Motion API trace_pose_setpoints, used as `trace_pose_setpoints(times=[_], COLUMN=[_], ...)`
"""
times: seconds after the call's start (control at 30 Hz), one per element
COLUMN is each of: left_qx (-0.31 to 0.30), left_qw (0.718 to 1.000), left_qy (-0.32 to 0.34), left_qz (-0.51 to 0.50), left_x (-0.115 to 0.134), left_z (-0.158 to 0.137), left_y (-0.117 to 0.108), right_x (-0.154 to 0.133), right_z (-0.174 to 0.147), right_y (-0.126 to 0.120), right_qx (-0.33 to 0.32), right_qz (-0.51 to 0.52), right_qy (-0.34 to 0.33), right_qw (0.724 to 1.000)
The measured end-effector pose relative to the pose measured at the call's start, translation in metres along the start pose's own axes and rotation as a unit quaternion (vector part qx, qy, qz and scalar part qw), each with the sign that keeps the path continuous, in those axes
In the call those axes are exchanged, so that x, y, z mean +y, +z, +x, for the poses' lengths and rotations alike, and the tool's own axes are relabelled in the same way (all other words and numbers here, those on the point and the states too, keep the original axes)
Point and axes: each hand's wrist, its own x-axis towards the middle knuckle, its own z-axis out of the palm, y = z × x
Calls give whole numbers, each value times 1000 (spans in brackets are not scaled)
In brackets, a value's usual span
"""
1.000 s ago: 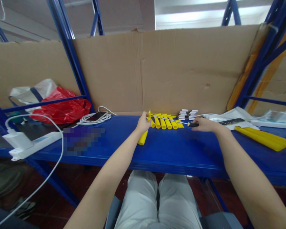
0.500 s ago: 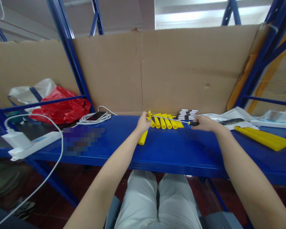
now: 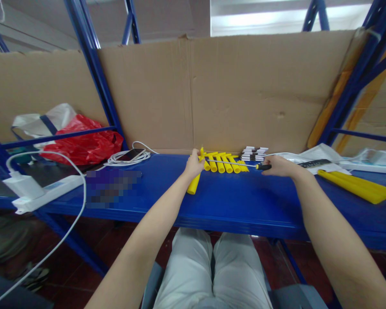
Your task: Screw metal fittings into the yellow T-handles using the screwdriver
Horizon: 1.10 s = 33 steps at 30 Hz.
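Observation:
My left hand (image 3: 193, 165) is closed round the upper part of a yellow tube-shaped piece (image 3: 194, 184), whose lower end points toward me. A narrow yellow part sticks up past the fingers. My right hand (image 3: 278, 166) grips the dark handle of a long-shafted screwdriver (image 3: 259, 166). Its thin metal shaft runs left, nearly level, to the piece at my left hand; the fingers hide the tip. Between the hands, several similar yellow pieces (image 3: 221, 166) lie in a row on the blue shelf (image 3: 231, 201).
Behind the row stands a stack of small white-and-black items (image 3: 254, 153). Longer yellow pieces (image 3: 357, 185) lie at right. A coiled white cable (image 3: 127, 159), a red plastic bag (image 3: 83, 139) and a white power strip (image 3: 51, 194) are at left. Cardboard (image 3: 238, 94) backs the shelf.
The screwdriver's shaft sits slightly lower against the yellow row. Both hands keep their grips and almost the same places; the whole view has shifted slightly.

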Motion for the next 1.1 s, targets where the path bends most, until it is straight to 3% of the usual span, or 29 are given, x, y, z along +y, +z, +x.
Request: trace_pose_setpoints(times=[0.23,0.5,0.9,1.0,1.1], left_qx=[-2,-5,-107,-122,-131], left_qw=[1000,999,984,980,976], left_qy=[11,42,144,154,173], left_qz=[-8,-5,-17,-15,11], left_x=[2,7,29,32,35], left_z=[-1,-4,-21,-23,-25], left_y=[1,0,8,11,15], right_x=[-7,-34,-54,-59,-69], right_z=[-1,-3,6,7,7], right_y=[1,8,31,34,37], right_qx=[-21,-79,-106,-75,3], right_qz=[23,59,149,189,227], right_qy=[-48,-96,-154,-161,-184], right_qw=[998,990,971,966,956])
